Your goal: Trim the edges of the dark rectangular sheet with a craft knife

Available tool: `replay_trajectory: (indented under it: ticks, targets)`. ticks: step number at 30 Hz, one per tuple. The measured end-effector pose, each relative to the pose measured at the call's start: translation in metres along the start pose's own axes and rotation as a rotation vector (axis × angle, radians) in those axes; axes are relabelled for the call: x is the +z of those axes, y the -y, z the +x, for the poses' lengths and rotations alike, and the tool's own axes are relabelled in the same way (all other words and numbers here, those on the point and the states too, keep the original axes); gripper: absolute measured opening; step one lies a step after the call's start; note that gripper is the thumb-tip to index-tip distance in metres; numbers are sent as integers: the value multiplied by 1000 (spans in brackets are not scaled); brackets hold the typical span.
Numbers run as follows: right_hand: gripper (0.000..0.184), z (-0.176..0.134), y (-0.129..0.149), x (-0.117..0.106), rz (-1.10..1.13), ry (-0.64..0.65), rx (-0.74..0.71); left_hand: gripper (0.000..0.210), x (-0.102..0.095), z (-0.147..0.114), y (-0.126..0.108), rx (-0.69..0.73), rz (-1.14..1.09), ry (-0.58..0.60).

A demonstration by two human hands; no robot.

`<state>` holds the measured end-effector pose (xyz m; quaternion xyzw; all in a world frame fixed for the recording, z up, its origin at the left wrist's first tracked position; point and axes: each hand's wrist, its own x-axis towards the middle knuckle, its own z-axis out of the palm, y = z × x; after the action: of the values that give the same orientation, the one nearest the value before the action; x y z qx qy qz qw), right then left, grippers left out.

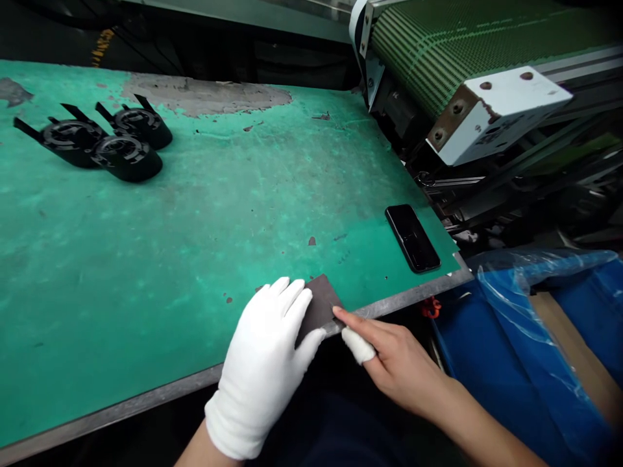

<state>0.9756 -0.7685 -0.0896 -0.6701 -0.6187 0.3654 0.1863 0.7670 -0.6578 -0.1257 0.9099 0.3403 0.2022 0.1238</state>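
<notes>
We see a dark flat pad [318, 306] lying at the near edge of the bench [195, 246], one corner reaching the metal rim. Our left hand [265, 363], in a white glove, lies on it with fingers spread flat, pressing rather than clasping. Our right hand [389, 360] is bare (its thumb wears a white wrap) and pinches the pad's near corner with a fingertip on top; how far the thumb gets under it we cannot tell from this angle.

The pad sits so close to the rim that a pull toward us could slide it off the bench and into the dark gap below. The glove may also slip on the smooth surface if the pressure eases. A jerk to the right could carry the pad or a hand toward the phone [413, 237], which lies near the same edge, and knock it off toward the blue bag [525, 337] beside the bench.

Three black plastic parts [104, 139] sit well apart at the far left, and the green conveyor belt [438, 39] stands beyond the bench's right end.
</notes>
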Motion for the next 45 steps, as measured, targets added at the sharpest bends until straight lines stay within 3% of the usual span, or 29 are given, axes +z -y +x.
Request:
replay_trajectory:
  ticks: [3, 6, 10, 13, 17, 20, 24, 28, 31, 35, 39, 42, 45]
  targets:
    - [63, 0, 2, 0, 48, 93, -21, 45, 0, 0, 0, -8, -3, 20]
    - [61, 0, 4, 0, 4, -3, 13, 46, -1, -1, 0, -14, -3, 19]
    - [62, 0, 4, 0, 41, 85, -31, 45, -2, 0, 0, -19, -2, 36]
    - [62, -1, 1, 0, 8, -7, -7, 46, -1, 0, -1, -17, -3, 26]
    - [64, -2, 0, 1, 21, 92, -37, 45, -2, 0, -1, -19, -2, 34]
    - [62, -4, 0, 3, -35, -20, -8, 45, -3, -1, -1, -14, -6, 21]
    - [61, -4, 1, 6, -32, 61, -37, 45, -2, 0, 0, -15, -7, 30]
    - [60, -3, 1, 6, -54, -23, -2, 45, -2, 0, 0, -17, -6, 24]
    - [59, -2, 0, 3, 25, 97, -40, 44, -2, 0, -1, -18, -4, 42]
    - [60, -2, -1, 2, 14, -16, -3, 46, -1, 0, 0, -8, -3, 13]
    - [59, -1, -3, 4, 110, 93, -48, 45, -1, -1, -1, -17, -1, 23]
    - [59, 0, -4, 6, 56, -40, 3, 46, -2, 0, -1, -13, -3, 9]
    - [59, 0, -3, 5, 35, 54, -25, 45, -2, 0, 0, -12, -2, 18]
